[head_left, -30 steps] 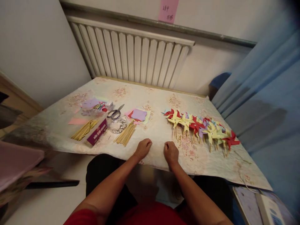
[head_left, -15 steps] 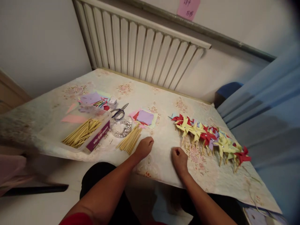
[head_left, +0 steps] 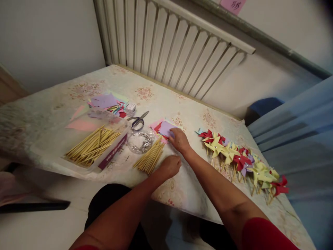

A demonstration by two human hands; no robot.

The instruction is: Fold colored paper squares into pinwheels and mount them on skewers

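My right hand (head_left: 180,139) reaches over a small stack of coloured paper squares (head_left: 166,128), lilac on top with red and pink edges showing. Its thumb and fingers are apart at the stack's right edge. Below it, my left hand (head_left: 171,166) rests on the table, closed in a fist with nothing visible in it. A fanned bundle of thin wooden sticks (head_left: 149,158) lies just left of that fist. Behind the bundle stands a round clear dish (head_left: 136,144) of small shiny pieces, with dark-handled scissors (head_left: 137,122) beyond it.
A clear plastic box (head_left: 114,151) with more sticks stands left. Behind it lie paper scraps (head_left: 106,101) and a small white box (head_left: 130,109). Finished paper pinwheels (head_left: 240,159) on sticks line the right side. A radiator (head_left: 166,45) and blue curtain (head_left: 293,139) border the flowered tablecloth.
My right hand has moved forward and left from the table's front to the paper stack, and its fingers have opened. My left hand stays closed near the sticks. The view has shifted slightly.
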